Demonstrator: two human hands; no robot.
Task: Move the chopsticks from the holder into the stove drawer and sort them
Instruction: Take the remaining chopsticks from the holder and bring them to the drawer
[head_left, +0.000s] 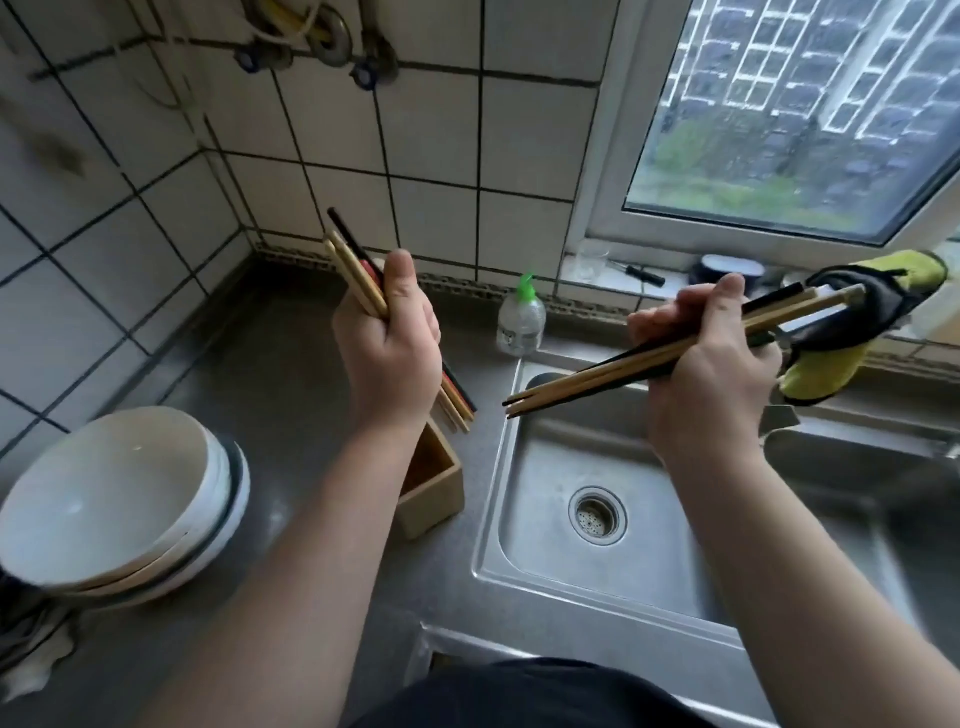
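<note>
My left hand (387, 343) grips a bundle of chopsticks (353, 265), wooden, black and red ones, held nearly upright above the counter. Their lower ends stick out below my fist, just over the square wooden holder (434, 483), which stands on the counter beside the sink and looks empty. My right hand (706, 358) grips a second bundle of chopsticks (587, 376), wooden and dark ones, lying almost level above the sink with their tips pointing left. The stove drawer is not in view.
A stack of white bowls (119, 499) sits at the left on the steel counter (280, 364). The sink (649, 483) lies at the right, with a soap bottle (521, 317) behind it. A yellow-black cloth (852, 332) hangs by the window sill.
</note>
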